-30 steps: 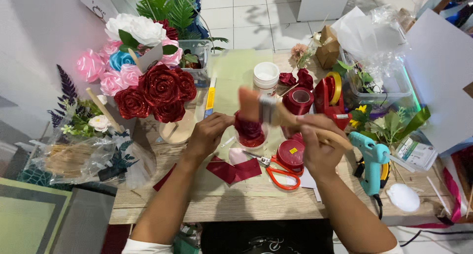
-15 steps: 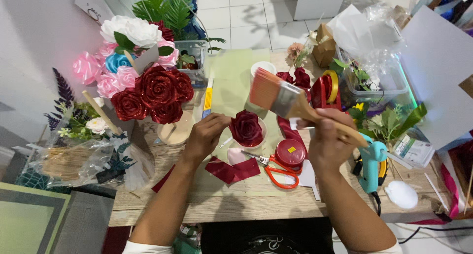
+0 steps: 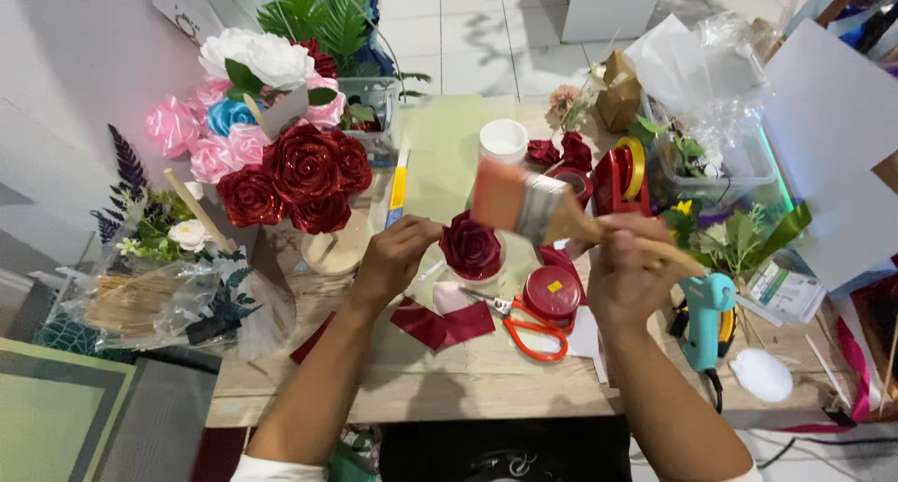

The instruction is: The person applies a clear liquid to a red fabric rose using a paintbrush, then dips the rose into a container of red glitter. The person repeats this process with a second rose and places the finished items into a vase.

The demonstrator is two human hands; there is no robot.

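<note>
Red rose (image 3: pixel 470 245) pinched by left hand (image 3: pixel 395 255); right hand (image 3: pixel 625 274) grips brush (image 3: pixel 524 201), now lifted to 1 o'clock, off the petals.

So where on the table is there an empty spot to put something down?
The best bare patch is the front edge of the table, between the arms, below the scissors and red scraps. A smaller one is the pale green sheet, left of the white cup. It is crowded around the roses on the left and the glue gun and plastic on the right.
</note>
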